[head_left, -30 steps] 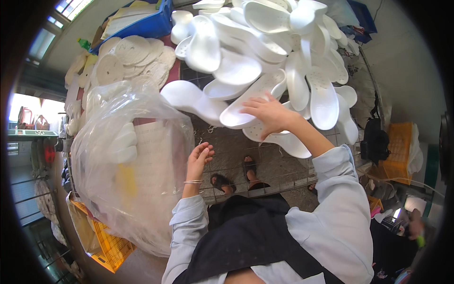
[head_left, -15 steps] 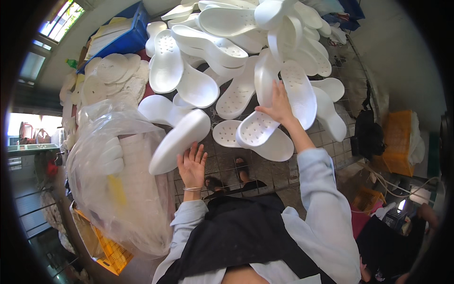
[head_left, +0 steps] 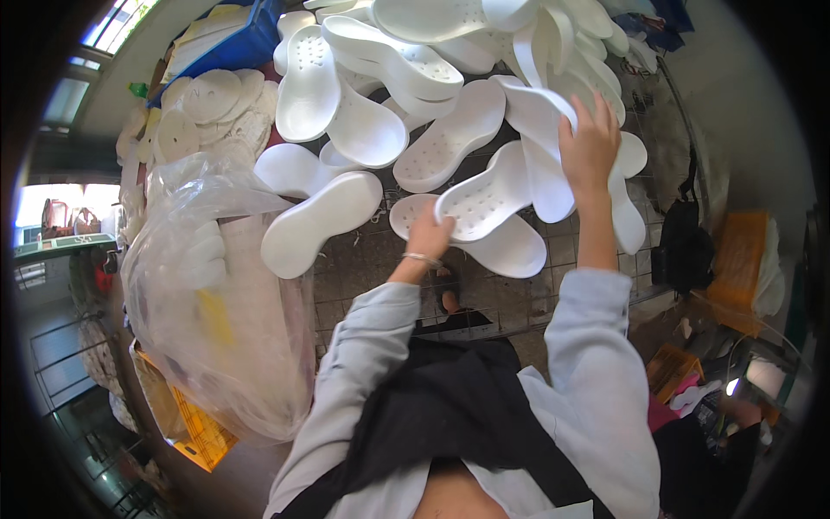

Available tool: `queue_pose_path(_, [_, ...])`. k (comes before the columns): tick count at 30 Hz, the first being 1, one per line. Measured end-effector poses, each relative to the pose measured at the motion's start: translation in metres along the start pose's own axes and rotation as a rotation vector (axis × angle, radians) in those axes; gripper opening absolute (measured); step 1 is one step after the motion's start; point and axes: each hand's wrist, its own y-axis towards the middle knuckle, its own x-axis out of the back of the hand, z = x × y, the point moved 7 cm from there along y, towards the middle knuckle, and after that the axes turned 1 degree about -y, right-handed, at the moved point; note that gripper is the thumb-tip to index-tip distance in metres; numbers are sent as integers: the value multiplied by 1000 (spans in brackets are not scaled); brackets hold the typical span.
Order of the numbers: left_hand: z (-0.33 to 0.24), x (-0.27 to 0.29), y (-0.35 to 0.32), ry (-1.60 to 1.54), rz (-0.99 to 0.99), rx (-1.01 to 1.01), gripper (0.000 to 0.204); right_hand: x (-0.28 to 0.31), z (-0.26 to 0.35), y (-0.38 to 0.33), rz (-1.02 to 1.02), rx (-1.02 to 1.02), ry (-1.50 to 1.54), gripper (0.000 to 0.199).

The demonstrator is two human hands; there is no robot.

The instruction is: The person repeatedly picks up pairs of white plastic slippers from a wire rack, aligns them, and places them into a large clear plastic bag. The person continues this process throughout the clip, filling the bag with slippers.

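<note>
White foam shoe soles, several with small holes at one end, lie in a loose heap before me. My left hand [head_left: 430,233] is closed on the near-left end of a perforated sole [head_left: 484,195], which lies over another sole [head_left: 510,248]. My right hand [head_left: 592,147] reaches farther up, fingers stretched and spread, its thumb side against the edge of a tilted sole [head_left: 532,108]. Part of that edge is hidden by the hand. Apart from both hands, a smooth sole [head_left: 322,223] rests at the left, bottom face up.
A clear plastic bag [head_left: 216,303] of white pieces bulges at the left, above a yellow crate [head_left: 201,437]. Behind it are stacked pale discs [head_left: 212,97] and a blue bin [head_left: 238,39]. Wire mesh [head_left: 346,285] lies beneath the soles. Another yellow crate [head_left: 739,268] stands right.
My left hand has moved right from the smooth sole to the perforated one. My right hand has moved up and right, and the sole beside it has tipped over to the right.
</note>
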Motion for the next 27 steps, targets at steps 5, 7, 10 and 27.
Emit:
queue_pose_path(5, [39, 132, -99, -475, -111, -35, 53, 25, 41, -118, 284, -72, 626, 17])
queue_pose_path(7, [74, 146, -151, -438, 144, 262, 67, -9, 75, -172, 510, -2, 672, 23])
queue_pose_path(10, [91, 116, -184, -683, 449, 324, 75, -97, 81, -198, 389, -382, 831, 31])
queue_pose_path(27, [121, 79, -122, -1037, 240, 510, 68, -9, -58, -148, 359, -747, 452, 66])
